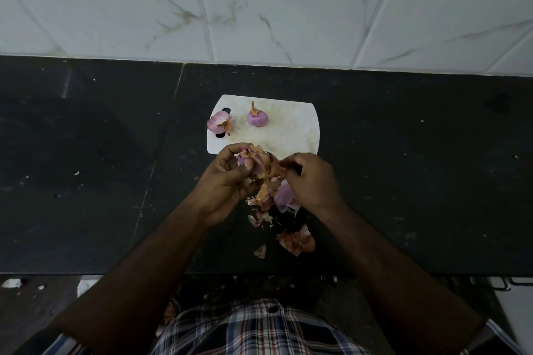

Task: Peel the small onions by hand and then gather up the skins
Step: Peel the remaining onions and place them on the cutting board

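Still mid-peel, skins piling up on the counter

Standing right by the black counter (86, 153) here. Nearest the edge there's a loose scatter of dry skins: one big brownish skin (297, 241) lying by itself, a small scrap (260, 251) to its left, and a few crumbs just beyond. Past that is the messier pile of skins (266, 196) sitting right under the hands, with a pale purple peeled-looking piece (284, 194) tucked against the right hand.

The left hand (227, 179) is curled round a small onion (251, 160), thumb pressing on its near face, so it's holding that one up off the counter. The right hand (313, 179) has its fingers curled in and looks to be pinching a strip of skin that trails off the onion toward the right. So the onion sits just left of the right hand, basically touching, and the skin runs left to right between the two hands. I'd guess the pull goes rightward and toward the near side, away from the left hand, and the strip drops onto the pile below.

Further back is the white cutting board (288, 130). Two more onions on it: one at the far left corner (219, 122) over the handle slot, looking partly stripped with some skin hanging on, and one (257, 117) to its right with its dry tip pointing away toward the tiled wall (259, 8). Both are well apart from the hands, the left hand being the nearer one.

Gathering hasn't started, I reckon, skins lie spread out
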### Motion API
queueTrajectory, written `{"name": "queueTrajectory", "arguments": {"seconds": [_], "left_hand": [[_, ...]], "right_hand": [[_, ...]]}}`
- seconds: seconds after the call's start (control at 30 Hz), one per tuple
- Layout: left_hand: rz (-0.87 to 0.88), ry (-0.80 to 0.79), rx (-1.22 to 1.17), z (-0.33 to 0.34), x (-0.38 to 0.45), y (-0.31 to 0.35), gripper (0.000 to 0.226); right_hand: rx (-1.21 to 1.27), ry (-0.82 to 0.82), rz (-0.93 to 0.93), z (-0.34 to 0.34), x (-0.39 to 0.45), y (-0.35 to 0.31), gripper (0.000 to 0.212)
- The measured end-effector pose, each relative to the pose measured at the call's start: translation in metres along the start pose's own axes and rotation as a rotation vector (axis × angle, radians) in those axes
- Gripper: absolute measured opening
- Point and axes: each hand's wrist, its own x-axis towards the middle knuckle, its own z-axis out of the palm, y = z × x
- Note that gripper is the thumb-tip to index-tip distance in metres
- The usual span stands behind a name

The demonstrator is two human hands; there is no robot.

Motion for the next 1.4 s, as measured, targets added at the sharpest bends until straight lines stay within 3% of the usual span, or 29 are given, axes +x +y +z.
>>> {"name": "queueTrajectory", "arguments": {"seconds": [0.1,0.27,0.4,0.6,0.87,1.07,1.13,1.23,1.4], "left_hand": [[-0.010,0.031,0.004,-0.003,0.001,0.002,0.041],[0.014,0.094,0.028,0.001,0.003,-0.003,0.029],[0.044,0.100,0.115,0.004,0.003,-0.003,0.026],[0.003,0.054,0.062,-0.003,0.003,-0.004,0.028],[-0.062,-0.060,-0.088,-0.004,0.004,-0.006,0.055],[-0.114,-0.075,-0.105,-0.005,0.004,0.003,0.061],[-0.142,-0.069,-0.113,-0.008,0.003,0.003,0.063],[-0.181,-0.096,-0.120,-0.012,0.003,0.000,0.054],[-0.198,-0.140,-0.104,-0.011,0.004,-0.001,0.034]], "right_hand": [[0.009,-0.019,0.010,-0.006,-0.002,-0.001,0.021],[0.247,0.013,-0.046,-0.012,-0.010,-0.022,0.034],[0.212,0.083,-0.092,-0.003,-0.011,-0.024,0.017],[0.341,0.026,0.069,-0.005,-0.002,-0.019,0.011],[0.057,0.045,0.001,0.003,0.000,-0.008,0.013],[0.003,-0.136,0.062,-0.004,-0.002,0.007,0.039],[0.040,-0.140,0.059,-0.013,-0.002,0.002,0.034],[0.205,-0.074,0.041,-0.024,0.000,-0.011,0.035],[0.288,-0.192,-0.072,-0.020,-0.001,-0.028,0.039]]}}
